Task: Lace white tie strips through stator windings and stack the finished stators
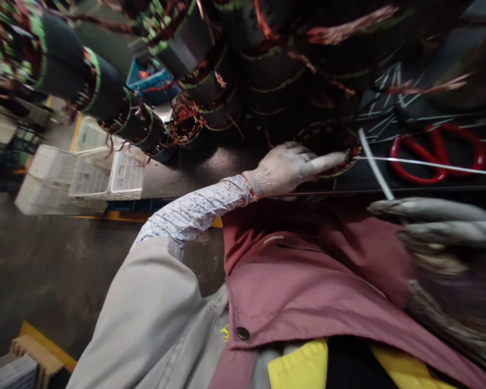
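Rising out of frame: stator stacks (182,51), copper leads (352,27) blurred.
Wound stator (351,146): at the bench's (227,162) near edge, bore lost in shadow.
Right hand (445,229): gloved, smeared, pinching a white strip (375,162).
Left hand (291,165): gloved, on the stator's rim; whether gripping, cannot tell.
Red-handled scissors (439,151): blades indistinct.

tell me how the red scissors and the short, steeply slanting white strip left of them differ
Colour: the scissors show bright red handles, while the strip is white.
Shape: the scissors' handles curve into two loops, whereas the strip is narrow and straight.
Pose: the scissors lie spread sideways across the picture; the strip slants steeply down toward the right.
Shared: both stand out against a dark background.
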Available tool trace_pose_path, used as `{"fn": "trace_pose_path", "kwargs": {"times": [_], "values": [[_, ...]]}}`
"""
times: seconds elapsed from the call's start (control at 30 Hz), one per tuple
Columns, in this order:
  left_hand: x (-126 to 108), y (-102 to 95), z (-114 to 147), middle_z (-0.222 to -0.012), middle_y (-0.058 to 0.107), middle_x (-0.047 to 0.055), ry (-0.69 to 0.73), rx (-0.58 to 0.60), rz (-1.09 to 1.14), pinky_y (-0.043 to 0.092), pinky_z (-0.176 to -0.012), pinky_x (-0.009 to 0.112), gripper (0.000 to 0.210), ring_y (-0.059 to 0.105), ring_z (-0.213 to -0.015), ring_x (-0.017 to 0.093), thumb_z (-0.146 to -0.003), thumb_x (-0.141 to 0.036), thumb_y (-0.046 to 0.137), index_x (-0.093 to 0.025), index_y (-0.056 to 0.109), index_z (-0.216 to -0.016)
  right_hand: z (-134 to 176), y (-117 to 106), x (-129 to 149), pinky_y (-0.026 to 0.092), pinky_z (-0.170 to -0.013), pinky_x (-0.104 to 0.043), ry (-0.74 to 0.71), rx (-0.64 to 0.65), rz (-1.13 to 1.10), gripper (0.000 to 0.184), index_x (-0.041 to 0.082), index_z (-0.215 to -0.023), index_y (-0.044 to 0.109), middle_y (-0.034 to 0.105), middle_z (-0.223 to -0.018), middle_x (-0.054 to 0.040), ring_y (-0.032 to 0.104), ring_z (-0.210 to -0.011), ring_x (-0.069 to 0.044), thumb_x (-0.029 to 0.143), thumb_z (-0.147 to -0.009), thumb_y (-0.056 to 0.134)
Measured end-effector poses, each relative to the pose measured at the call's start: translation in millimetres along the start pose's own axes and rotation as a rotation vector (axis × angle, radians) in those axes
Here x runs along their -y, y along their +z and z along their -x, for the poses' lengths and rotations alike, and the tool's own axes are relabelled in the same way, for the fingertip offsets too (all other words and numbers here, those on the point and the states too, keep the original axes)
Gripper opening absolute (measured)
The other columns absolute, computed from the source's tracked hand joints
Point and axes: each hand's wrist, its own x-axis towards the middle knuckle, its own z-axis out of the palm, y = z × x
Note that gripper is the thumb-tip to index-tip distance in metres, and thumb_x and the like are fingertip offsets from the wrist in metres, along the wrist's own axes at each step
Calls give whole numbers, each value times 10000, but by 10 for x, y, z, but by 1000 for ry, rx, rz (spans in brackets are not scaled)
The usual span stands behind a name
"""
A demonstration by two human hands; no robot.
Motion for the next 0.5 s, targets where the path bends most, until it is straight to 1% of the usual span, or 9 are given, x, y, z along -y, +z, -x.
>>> {"fn": "trace_pose_path", "kwargs": {"times": [0.1,0.17,0.2,0.27,0.33,0.43,0.5], "values": [[-54,-40,-37,-1150,710,74,-19,38,20,468,-1022,419,522,666,-1087,223,-966,-180,469,-228,435,-1484,169,147,102,627,-718,-369,-58,28,-194,40,263,-928,642,724,-1041,-81,720,-932,-232,259,-888,639],[-54,-64,-47,-1160,706,47,-1,53,25,429,-1080,448,498,658,-1107,220,-974,-175,448,-261,460,-1465,269,219,126,643,-746,-364,-112,73,-297,160,284,-934,640,736,-1041,-64,722,-957,-235,147,-852,637],[-52,-72,-52,-1156,707,35,-8,49,25,399,-1112,469,483,654,-1114,220,-980,-184,445,-275,474,-1453,310,244,127,647,-766,-364,-121,90,-311,213,293,-952,640,738,-1046,-55,722,-964,-233,115,-836,636],[-54,-82,-61,-1173,705,30,-36,52,27,348,-1155,500,466,645,-1135,226,-984,-202,458,-286,487,-1441,367,279,113,651,-776,-367,-93,82,-297,249,310,-970,634,739,-1058,-39,723,-962,-230,107,-826,635],[-64,-96,-68,-1217,694,47,-68,70,37,344,-1160,502,464,636,-1154,239,-979,-217,481,-278,492,-1439,375,317,82,648,-769,-352,-39,68,-294,227,307,-962,628,740,-1065,-36,722,-966,-225,119,-833,630],[-75,-117,-59,-1248,685,74,-94,71,81,409,-1114,465,465,639,-1152,250,-972,-253,504,-251,496,-1437,266,439,6,631,-755,-310,-16,49,-322,145,265,-911,623,747,-1030,-51,725,-954,-207,141,-838,638],[-75,-107,-34,-1268,678,75,-108,31,137,454,-1072,426,470,643,-1153,243,-970,-266,508,-242,488,-1439,124,579,-62,618,-745,-297,-21,8,-347,95,242,-882,622,749,-1007,-60,727,-933,-196,167,-834,656]]}}
